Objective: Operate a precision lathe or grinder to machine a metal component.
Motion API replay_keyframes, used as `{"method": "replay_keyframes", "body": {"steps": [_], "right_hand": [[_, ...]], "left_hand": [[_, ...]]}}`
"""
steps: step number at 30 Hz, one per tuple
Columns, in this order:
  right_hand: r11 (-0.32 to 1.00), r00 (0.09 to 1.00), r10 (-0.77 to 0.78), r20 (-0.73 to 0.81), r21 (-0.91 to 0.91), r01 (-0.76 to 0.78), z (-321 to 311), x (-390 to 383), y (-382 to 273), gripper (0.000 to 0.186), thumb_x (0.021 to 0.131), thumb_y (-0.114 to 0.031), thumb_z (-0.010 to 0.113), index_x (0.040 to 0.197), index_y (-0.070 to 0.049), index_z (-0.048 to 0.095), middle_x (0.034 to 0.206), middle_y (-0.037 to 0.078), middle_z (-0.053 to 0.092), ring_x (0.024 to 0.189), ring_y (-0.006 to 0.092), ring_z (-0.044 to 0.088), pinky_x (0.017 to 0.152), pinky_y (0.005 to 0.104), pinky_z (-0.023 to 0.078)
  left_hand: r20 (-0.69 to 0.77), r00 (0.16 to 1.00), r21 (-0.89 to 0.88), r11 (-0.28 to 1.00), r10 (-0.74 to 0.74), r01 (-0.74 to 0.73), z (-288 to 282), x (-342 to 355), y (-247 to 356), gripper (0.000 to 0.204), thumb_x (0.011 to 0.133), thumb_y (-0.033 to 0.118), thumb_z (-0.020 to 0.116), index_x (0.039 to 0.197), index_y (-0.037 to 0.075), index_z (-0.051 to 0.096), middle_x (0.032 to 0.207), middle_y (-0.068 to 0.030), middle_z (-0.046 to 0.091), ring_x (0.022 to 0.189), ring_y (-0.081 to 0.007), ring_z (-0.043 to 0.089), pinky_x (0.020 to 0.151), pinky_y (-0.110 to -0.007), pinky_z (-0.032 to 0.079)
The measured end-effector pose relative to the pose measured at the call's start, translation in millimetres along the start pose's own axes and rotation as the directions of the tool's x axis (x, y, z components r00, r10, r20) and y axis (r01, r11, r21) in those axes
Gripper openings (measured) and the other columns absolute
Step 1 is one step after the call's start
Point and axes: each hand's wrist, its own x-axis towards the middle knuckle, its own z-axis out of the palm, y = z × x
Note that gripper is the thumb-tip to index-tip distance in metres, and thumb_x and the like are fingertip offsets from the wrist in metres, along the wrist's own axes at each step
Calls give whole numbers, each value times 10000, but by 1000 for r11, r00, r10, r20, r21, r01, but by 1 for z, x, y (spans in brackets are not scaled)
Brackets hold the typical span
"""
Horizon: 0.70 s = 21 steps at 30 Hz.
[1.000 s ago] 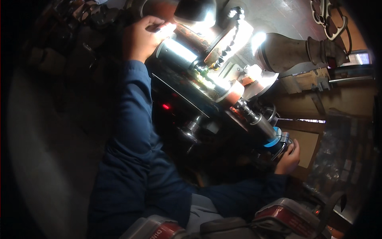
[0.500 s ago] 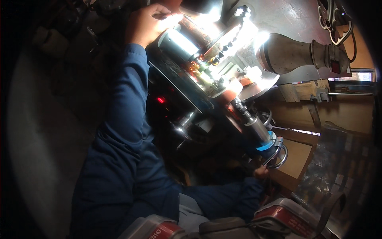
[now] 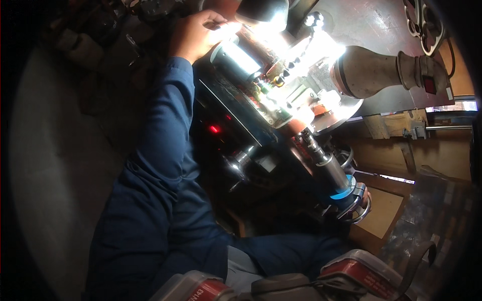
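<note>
My left hand (image 3: 198, 37) reaches to the top of the bench machine, beside the left end of a grey cylinder (image 3: 235, 61). Its fingers are bent and pressed together; glare hides what lies between them. My right forearm, in a blue sleeve (image 3: 311, 246), runs right along the bottom. My right hand (image 3: 368, 195) shows only as a sliver of skin behind the curved chrome handle (image 3: 364, 213), its fingers hidden. That handle sits at the end of a steel spindle (image 3: 331, 173) with a blue ring (image 3: 344, 188). Small fittings at the machine's middle are washed out by light.
A jointed lamp arm (image 3: 296, 62) bends over the machine. A grey tapered motor housing (image 3: 371, 72) lies right of it. Scissor-like metal handles (image 3: 427, 30) are at the upper right. Red light spots (image 3: 215, 129) glow below the machine. A respirator with red-labelled filters (image 3: 361, 271) fills the lower edge.
My right hand has moved from below the chrome handle up to its far right side, mostly out of sight. My left hand stays by the cylinder. The whole view has shifted slightly.
</note>
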Motion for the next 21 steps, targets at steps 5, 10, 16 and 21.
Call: {"method": "replay_keyframes", "body": {"steps": [5,10,16,21], "right_hand": [[998,995,-60,-79,-16,59,7,-15,9,507,910,-262,520,1233,121,445,1143,296,538,1008,392,568,903,447,433],[997,995,-78,-69,-16,77,12,-52,37,488,907,-251,522,1218,120,463,1116,291,555,973,391,582,881,442,447],[999,999,-35,-5,-27,34,5,-90,63,467,902,-237,525,1200,119,485,1084,285,575,932,389,598,855,437,463],[998,1000,5,21,-64,-4,-2,-102,61,449,898,-226,527,1185,119,503,1057,280,591,897,388,612,834,432,477]], "left_hand": [[32,999,-27,999,23,-22,2,0,-3,306,767,317,783,930,65,721,873,-80,723,817,-153,684,719,-278,526],[17,1000,1,1000,19,-19,-1,-1,4,268,765,254,790,940,65,716,883,-71,725,823,-124,677,714,-265,525],[25,1000,-30,999,-17,18,4,5,-4,296,751,270,805,920,47,710,886,-76,723,811,-128,673,720,-261,524],[30,997,-122,989,-75,78,5,7,-12,341,721,285,833,900,26,705,857,-63,710,771,-109,649,707,-250,515]]}}
